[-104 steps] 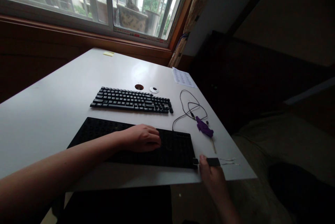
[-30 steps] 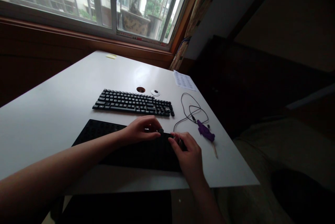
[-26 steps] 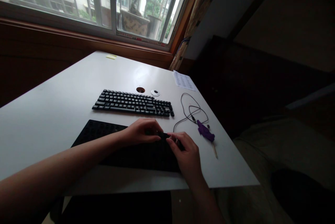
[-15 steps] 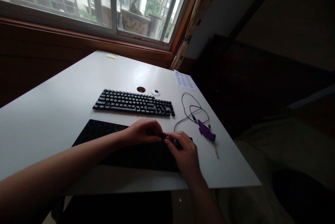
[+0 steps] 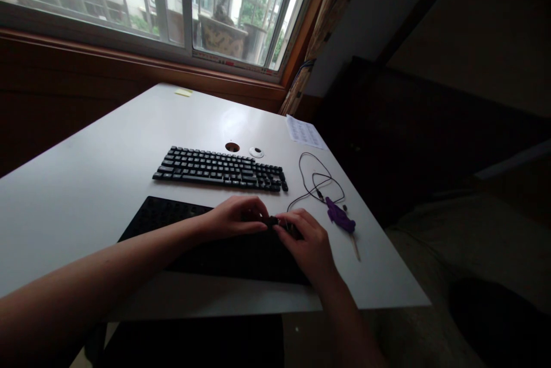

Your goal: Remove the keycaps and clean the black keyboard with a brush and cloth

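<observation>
Presently a small dark piece [image 5: 270, 221] sat at three o'clock from the left hand [image 5: 241, 216], pinched at its fingertips, and towards nine o'clock from the right hand [image 5: 310, 236], whose thumb and fingers were closed round a mostly hidden wire tool [image 5: 293, 228]. Both were over the black keyboard base [image 5: 241, 259]. Keycaps [image 5: 219, 170] lay in rows at the left hand's eleven o'clock, a purple object [image 5: 341, 217] at the right hand's two o'clock.
</observation>
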Demonstrator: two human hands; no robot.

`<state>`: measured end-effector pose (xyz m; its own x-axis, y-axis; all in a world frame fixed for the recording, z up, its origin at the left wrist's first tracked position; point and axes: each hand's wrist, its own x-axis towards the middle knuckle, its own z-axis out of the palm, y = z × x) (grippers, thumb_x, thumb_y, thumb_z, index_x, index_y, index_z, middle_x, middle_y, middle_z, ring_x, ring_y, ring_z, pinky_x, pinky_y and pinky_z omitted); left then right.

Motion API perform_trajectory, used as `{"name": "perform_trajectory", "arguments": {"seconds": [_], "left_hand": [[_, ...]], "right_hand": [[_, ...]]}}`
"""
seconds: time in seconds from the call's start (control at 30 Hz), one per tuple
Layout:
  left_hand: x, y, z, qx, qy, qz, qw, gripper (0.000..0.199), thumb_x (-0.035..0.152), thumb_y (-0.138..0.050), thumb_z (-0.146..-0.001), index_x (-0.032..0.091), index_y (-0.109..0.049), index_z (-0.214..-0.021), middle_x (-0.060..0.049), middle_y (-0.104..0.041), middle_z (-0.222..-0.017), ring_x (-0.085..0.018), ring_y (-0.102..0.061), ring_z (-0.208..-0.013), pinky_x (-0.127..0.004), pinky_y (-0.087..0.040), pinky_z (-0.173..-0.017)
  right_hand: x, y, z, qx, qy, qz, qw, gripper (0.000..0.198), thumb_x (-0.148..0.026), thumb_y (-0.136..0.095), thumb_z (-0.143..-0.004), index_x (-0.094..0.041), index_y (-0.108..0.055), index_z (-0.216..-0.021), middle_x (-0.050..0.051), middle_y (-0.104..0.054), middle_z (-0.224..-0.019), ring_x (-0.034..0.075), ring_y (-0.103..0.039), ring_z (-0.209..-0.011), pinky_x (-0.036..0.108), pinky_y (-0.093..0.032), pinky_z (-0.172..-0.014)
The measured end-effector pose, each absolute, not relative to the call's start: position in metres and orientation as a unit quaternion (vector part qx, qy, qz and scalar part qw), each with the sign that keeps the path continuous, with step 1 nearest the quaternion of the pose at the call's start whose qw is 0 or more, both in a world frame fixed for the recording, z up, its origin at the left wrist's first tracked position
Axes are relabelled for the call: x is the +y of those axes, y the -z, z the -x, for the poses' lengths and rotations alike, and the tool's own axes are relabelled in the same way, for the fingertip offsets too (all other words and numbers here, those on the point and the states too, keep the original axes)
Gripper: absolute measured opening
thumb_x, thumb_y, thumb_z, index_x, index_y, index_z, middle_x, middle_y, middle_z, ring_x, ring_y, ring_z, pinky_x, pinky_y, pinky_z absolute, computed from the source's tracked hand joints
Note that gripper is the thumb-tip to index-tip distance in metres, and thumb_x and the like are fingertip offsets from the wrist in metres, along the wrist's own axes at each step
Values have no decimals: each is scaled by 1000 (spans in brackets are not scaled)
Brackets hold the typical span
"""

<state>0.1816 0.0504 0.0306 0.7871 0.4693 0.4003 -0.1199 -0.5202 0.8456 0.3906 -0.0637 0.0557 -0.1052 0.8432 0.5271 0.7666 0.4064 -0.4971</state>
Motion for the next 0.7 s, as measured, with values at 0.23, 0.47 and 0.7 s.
{"name": "perform_trajectory", "arguments": {"seconds": [0.23,0.47,0.7], "left_hand": [[50,-34,-184,173,-325,-810,457,17,30,-64,-93,14,-68,-94,-4,-70,-85,-12,-63,-76,-23,-51,-70],[52,-32,-185,175,-320,-820,441,15,29,-65,-93,14,-67,-92,-3,-69,-83,-12,-62,-72,-23,-51,-68],[52,-32,-185,172,-319,-824,435,13,28,-65,-93,14,-66,-91,-3,-70,-83,-11,-62,-72,-23,-51,-68]], "right_hand": [[-15,-56,-462,-740,-3,601,301,10,-28,-67,-90,-22,-71,-96,4,-70,-89,20,-66,-84,33,-52,-79],[25,-51,-485,-766,-35,626,139,13,-27,-65,-91,-21,-73,-99,4,-70,-94,18,-68,-85,30,-50,-79],[53,-71,-474,-791,34,611,-1,18,-27,-64,-94,-23,-72,-108,4,-70,-107,17,-68,-88,26,-47,-75]]}}
